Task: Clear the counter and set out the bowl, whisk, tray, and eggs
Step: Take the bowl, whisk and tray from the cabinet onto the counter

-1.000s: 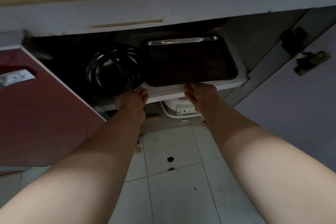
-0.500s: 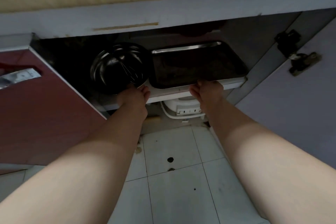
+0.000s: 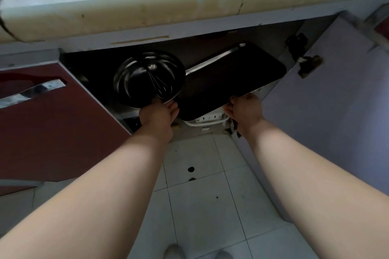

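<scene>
L hand (image 3: 156, 114) fingers close together, pinching bowl (image 3: 143, 78) rim at its 6 o'clock, whisk (image 3: 163, 87) inside at 5. R hand (image 3: 245, 109) fingers pinch tray (image 3: 231, 78) at its 6 o'clock edge; tray tilted, at bowl's 3 o'clock, inside open cabinet (image 3: 88, 69).

Cupboard shelf (image 3: 126, 112), grey front edge showing at left. Bowl (image 3: 145, 78) and tilted tray (image 3: 231, 82) jut out past it; contact unclear. White cooker (image 3: 207, 119) below, then tiled floor (image 3: 200, 206), dark spots
</scene>
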The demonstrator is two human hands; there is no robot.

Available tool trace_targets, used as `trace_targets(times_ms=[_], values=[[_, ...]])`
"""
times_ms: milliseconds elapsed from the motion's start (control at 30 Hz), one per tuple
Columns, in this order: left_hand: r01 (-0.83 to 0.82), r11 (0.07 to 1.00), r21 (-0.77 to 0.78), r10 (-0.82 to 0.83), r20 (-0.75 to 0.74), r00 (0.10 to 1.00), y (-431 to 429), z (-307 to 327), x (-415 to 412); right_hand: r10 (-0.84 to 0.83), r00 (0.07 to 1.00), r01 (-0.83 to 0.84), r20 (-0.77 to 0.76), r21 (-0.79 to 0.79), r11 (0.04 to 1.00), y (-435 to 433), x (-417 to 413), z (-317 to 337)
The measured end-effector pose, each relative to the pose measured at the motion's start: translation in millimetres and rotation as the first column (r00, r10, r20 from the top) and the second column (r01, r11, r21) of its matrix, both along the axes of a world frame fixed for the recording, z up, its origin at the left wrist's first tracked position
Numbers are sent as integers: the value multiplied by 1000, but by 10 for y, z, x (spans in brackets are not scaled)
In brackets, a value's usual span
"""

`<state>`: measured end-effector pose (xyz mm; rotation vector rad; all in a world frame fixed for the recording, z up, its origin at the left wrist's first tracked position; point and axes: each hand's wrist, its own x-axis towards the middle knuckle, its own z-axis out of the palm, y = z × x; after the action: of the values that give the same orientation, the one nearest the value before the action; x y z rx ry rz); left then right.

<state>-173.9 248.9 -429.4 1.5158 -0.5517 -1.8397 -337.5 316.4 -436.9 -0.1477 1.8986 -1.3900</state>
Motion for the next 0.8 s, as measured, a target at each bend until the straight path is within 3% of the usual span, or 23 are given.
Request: trace_targets(times_ms=[200,300,500,800], values=[[-66,996,55,66,-11,998,350,193,-40,37,997,-31,-66,84,996,322,58,151],[-104,993,56,103,13,995,590,233,-64,10,1000,-9,-20,37,999,567,74,219],[-67,996,54,68,-7,998,1211,318,-104,98,988,-89,-118,74,993,1166,4,337],[-74,996,45,70,94,993,2096,699,50,137,977,-102,-165,205,973,1970,-22,824]])
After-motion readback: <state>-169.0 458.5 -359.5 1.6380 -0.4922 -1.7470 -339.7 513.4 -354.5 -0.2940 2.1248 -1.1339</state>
